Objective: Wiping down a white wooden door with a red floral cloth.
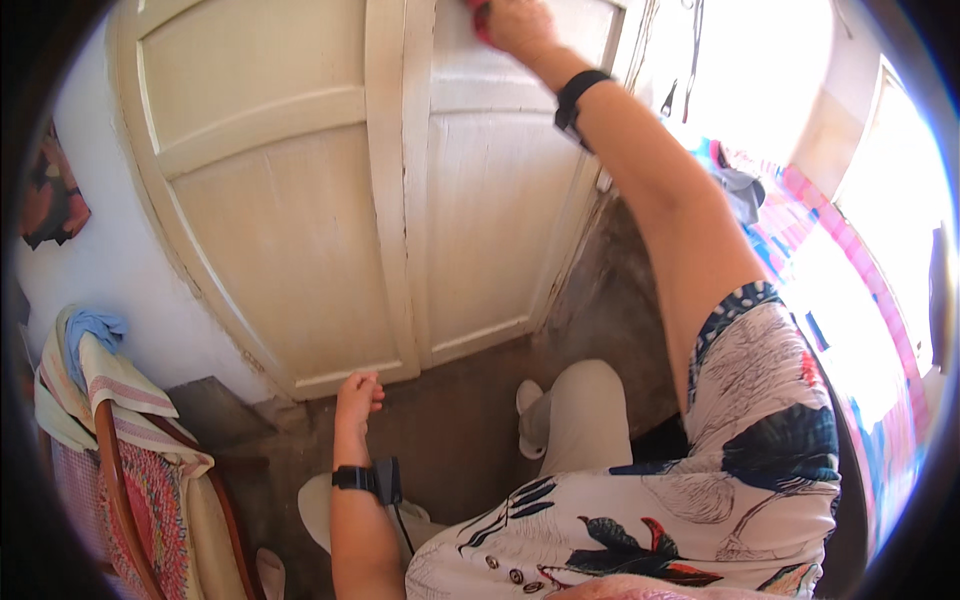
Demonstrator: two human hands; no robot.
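Observation:
My right hand (pixel 523 28) is raised at the top of the view, its fingers closed around a red object (pixel 481 21) that is cut off by the picture's rim. It is held in front of the right leaf of a cream-painted wooden double door (pixel 285 247). What the red object is, I cannot tell. Lower down, my left hand (pixel 361 394) hangs near the bottom edge of the door, fingers curled, with nothing visible in it. Black straps circle both wrists.
A wooden chair (pixel 116 465) draped with cloths stands at the lower left. A bed with a colourful cover (pixel 847 277) lies at the right, a grey cap (pixel 741 193) on it. Floral picture (pixel 52 191) hangs on the left wall.

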